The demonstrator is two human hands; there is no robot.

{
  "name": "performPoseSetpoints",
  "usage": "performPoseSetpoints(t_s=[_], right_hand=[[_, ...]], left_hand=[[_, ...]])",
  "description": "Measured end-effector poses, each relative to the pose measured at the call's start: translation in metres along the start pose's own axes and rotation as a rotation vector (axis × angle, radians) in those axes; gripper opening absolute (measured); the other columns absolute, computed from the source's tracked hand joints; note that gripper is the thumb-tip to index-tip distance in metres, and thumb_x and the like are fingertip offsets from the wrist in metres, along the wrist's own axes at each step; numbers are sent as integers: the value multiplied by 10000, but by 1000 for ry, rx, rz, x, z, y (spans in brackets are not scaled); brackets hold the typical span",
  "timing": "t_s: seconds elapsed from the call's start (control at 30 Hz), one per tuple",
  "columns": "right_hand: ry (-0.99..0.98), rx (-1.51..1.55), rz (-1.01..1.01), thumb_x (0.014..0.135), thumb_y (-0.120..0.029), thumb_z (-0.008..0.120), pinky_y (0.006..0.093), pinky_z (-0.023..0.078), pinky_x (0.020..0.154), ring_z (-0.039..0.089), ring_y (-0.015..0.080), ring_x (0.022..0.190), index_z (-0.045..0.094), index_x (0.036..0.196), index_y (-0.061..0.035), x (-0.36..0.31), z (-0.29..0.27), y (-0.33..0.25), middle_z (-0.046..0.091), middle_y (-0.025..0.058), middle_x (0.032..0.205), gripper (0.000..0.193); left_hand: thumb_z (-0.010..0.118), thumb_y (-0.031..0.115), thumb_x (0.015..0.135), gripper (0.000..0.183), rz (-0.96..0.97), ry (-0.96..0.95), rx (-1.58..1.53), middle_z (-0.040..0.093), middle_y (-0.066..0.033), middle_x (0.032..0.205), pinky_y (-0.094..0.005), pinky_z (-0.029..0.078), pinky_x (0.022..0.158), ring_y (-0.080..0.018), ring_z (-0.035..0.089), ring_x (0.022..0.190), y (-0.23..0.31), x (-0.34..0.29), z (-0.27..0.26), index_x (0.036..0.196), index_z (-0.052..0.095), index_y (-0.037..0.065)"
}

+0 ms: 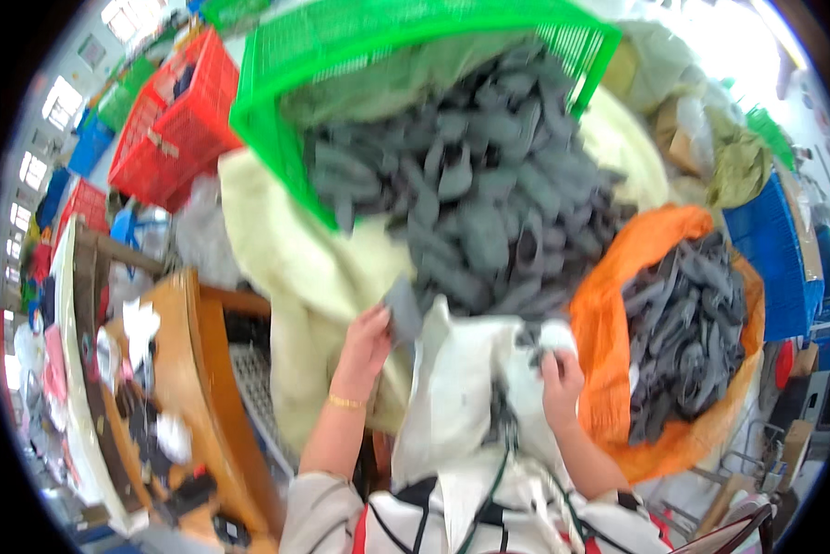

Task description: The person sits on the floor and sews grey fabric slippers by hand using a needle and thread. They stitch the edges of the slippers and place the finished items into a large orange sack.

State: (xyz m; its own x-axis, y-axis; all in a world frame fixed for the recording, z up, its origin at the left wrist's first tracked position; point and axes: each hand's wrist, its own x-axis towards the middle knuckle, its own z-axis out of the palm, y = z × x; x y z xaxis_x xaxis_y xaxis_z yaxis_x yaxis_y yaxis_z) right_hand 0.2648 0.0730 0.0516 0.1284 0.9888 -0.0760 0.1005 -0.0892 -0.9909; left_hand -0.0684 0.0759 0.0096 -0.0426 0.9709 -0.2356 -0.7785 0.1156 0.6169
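Observation:
My left hand [369, 343] is closed on a flat grey cloth piece [403, 312], held up in front of the pile. On the right, my right hand [563, 377] is pinched beside a white patch with small dark bits; what its fingers hold is too blurred to make out. Between my hands a white cloth [461, 369] covers my lap, with a few dark scraps on it. Ahead, a large heap of dark grey, sock-like pieces [489, 203] spills out of a tipped green plastic crate [341, 55].
An orange sack [609, 369] with more grey pieces stands at my right. Cream cloth [295, 249] lies under the heap. A wooden table [179, 369] with dark items is at left, red crates [175, 138] behind it. A blue bin [775, 258] stands far right.

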Motion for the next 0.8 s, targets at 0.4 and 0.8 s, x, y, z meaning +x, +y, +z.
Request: performPoseSetpoints(t_s=[0.4,0.8], right_hand=[[-471,-34,-476,873,-42,676,244,378,600,465,109,663,633,1008,-30,-54,36,-56,545,7,780,142],[-663,-311,-338,839,-93,680,350,474,644,598,272,721,673,893,-33,-71,21,-6,610,124,774,82]], left_hand=[[630,85,906,86,-292,174,-396,677,-35,1031,-302,492,899,-160,626,963,-58,-124,102,992,627,84],[639,213,956,305,-178,276,-70,626,-13,1126,-327,472,893,-140,588,1026,-111,-140,112,1217,545,87]])
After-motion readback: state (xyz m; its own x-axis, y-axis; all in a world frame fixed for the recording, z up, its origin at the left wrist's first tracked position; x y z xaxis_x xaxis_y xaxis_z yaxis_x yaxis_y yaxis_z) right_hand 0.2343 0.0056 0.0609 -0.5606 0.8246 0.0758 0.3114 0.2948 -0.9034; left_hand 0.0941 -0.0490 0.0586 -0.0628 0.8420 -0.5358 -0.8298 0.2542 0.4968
